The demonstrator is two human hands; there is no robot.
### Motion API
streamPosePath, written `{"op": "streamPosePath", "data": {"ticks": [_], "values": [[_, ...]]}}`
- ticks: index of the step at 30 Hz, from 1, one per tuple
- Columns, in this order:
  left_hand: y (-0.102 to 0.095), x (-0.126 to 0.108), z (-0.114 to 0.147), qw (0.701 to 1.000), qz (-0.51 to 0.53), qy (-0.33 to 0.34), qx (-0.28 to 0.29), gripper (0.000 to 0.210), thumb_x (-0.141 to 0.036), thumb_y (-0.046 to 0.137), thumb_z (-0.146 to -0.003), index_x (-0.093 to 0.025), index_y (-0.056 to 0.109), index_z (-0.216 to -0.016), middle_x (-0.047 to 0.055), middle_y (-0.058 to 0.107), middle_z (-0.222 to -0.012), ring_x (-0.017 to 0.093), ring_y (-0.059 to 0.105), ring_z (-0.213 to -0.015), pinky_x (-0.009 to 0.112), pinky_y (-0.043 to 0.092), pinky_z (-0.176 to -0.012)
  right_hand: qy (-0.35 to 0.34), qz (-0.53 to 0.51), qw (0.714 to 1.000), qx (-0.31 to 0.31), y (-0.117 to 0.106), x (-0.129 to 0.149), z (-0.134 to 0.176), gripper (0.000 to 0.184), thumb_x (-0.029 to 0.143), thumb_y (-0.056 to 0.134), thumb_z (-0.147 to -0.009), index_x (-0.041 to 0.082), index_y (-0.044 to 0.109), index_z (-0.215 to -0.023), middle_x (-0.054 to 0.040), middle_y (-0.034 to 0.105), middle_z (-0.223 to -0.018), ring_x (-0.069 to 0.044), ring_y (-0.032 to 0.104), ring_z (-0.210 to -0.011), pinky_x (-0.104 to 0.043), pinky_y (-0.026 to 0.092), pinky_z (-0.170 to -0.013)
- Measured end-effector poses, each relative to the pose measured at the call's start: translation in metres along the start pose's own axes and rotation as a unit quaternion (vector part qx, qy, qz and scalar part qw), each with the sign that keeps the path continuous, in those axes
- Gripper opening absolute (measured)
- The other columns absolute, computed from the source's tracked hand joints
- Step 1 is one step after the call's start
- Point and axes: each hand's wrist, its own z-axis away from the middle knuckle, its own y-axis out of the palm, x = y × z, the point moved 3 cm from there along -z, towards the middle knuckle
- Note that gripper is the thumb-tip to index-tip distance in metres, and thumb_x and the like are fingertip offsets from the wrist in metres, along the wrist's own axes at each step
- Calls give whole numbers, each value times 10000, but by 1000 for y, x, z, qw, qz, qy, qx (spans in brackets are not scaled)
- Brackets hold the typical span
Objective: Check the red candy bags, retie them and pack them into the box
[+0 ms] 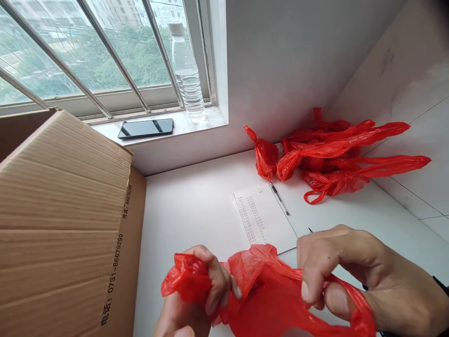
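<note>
A red plastic bag (266, 299) is stretched between my two hands at the bottom of the head view, its mouth partly spread. My left hand (213, 285) is closed around one side, with a bunched part of the bag sticking out past the fingers. Between thumb and fingers, my right hand (333, 276) pinches the opposite edge near a handle loop. What the bag holds, if anything, I cannot make out. Just beyond the hands lies a sheet of paper (277, 227) with handwritten columns, and a pen (279, 199) rests along its right edge.
Several knotted red bags (329, 152) are piled against the wall at the back right. A large open cardboard box (63, 224) takes up the left side. On the window sill are a phone (146, 128) and an upright water bottle (189, 82). Metal bars cross the window.
</note>
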Motion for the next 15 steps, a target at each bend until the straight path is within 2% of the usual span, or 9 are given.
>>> {"op": "streamPosePath", "data": {"ticks": [1, 2, 5, 7, 8, 10, 12, 13, 15], "values": [[-2, 1, -1, 1000, -7, -5, 16, 456, -598, 716, -764, -326, 633, -1119, 0, 530, -744, 184, 552, -696, 323, 489, -668, -3, 2, 1000, 5, 0, 0, 1, 177, 182, 680, -869, 293, 740, -993, 26, 677, -820, -105, 621, -707, -230, 497, -689], [-4, 2, 0, 1000, -17, -24, 7, 437, -615, 678, -792, -314, 635, -1107, 11, 532, -758, 195, 548, -717, 333, 485, -683, -8, 9, 1000, 3, 1, 0, 2, 237, 150, 689, -839, 307, 744, -1008, 23, 676, -851, -110, 626, -730, -230, 502, -705], [1, 4, 8, 990, -59, -72, -107, 368, -600, 512, -943, -258, 644, -926, 7, 483, -709, 168, 478, -682, 306, 441, -676, -38, 23, 999, -20, 5, 0, 2, 360, 121, 709, -789, 334, 723, -1079, 13, 660, -914, -129, 633, -760, -233, 516, -710], [7, 3, 12, 976, -96, -68, -185, 406, -573, 493, -977, -229, 609, -795, 2, 473, -699, 154, 454, -674, 287, 420, -667, -62, 15, 998, -26, 9, 0, 1, 297, 246, 736, -822, 328, 699, -1105, -1, 644, -929, -151, 638, -776, -251, 527, -707], [11, 2, 13, 970, -111, -61, -206, 405, -562, 522, -971, -223, 596, -762, 4, 492, -700, 158, 474, -691, 285, 426, -677, -69, 15, 997, -18, 10, 0, -1, 287, 336, 762, -821, 322, 688, -1099, -5, 636, -934, -160, 639, -787, -260, 532, -715], [16, 1, 11, 968, -124, -34, -215, 402, -554, 573, -948, -216, 603, -733, 14, 548, -694, 182, 547, -744, 298, 461, -723, -71, 41, 997, -4, 12, -1, -5, 322, 432, 812, -786, 314, 664, -1046, 5, 623, -924, -158, 630, -799, -257, 530, -734], [18, -1, 8, 969, -124, -17, -215, 410, -558, 585, -940, -205, 639, -740, 38, 630, -723, 206, 609, -795, 317, 491, -766, -66, 93, 993, -6, 13, -1, -9, 255, 358, 811, -813, 312, 635, -991, 31, 617, -884, -123, 608, -776, -223, 515, -728], [18, -2, 6, 968, -125, -17, -216, 411, -563, 582, -940, -200, 658, -762, 45, 657, -723, 205, 623, -774, 313, 493, -744, -67, 117, 991, -19, 12, 0, -11, 194, 305, 776, -853, 312, 628, -978, 44, 617, -856, -105, 595, -753, -203, 505, -714], [19, -4, 3, 968, -131, -35, -213, 419, -583, 566, -944, -196, 683, -834, 14, 612, -592, 156, 563, -590, 278, 450, -618, -74, 155, 985, -30, 13, 5, -16, 129, 227, 677, -931, 325, 632, -1002, 68, 623, -807, -77, 578, -711, -169, 487, -679]]}}
